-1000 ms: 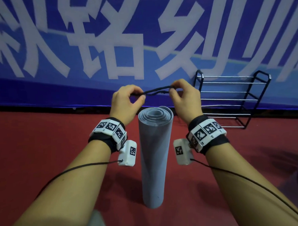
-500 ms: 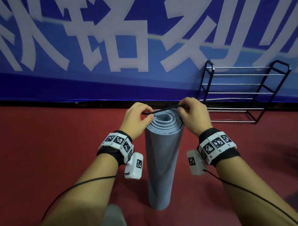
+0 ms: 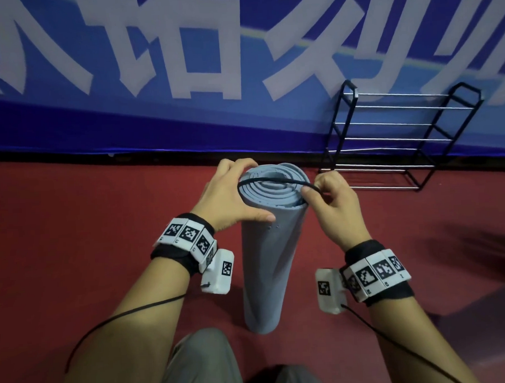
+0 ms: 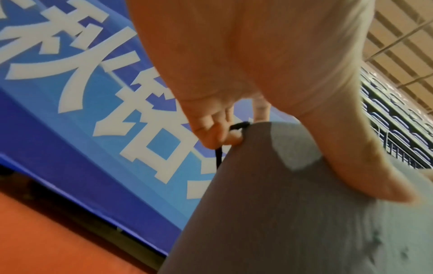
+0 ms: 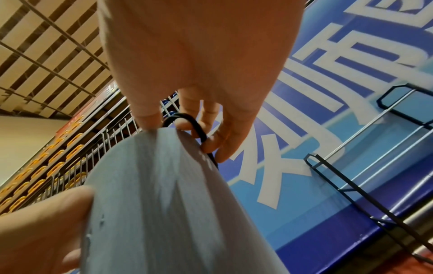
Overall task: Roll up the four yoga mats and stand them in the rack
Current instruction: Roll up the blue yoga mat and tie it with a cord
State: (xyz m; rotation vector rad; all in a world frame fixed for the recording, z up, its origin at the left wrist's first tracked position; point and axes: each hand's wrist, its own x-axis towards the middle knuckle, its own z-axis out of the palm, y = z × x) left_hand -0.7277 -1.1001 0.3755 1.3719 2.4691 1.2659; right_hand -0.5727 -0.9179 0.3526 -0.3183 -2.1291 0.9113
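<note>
One grey yoga mat (image 3: 269, 248) is rolled up tight and stands on its end on the red floor (image 3: 74, 242), right in front of the person's knees. A thin black elastic band (image 3: 277, 181) is stretched across the top of the roll. The left hand (image 3: 231, 198) pinches one side of the band, with its thumb laid flat on the side of the mat. The right hand (image 3: 331, 205) pinches the other side of the band with curled fingers.

I think the band could slip off a finger and snap back, because it is pulled tight. Then the roll could pop loose and open up again. The band could also catch on the top edge of the roll and bend the layers there. The mat is tall and thin and stands by itself, so a hard pull down on one side could tip it over.

The black wire rack (image 3: 399, 138) stands well apart, to the right, against the blue banner (image 3: 153, 65). It holds no mat yet. Only this one mat is in view.
</note>
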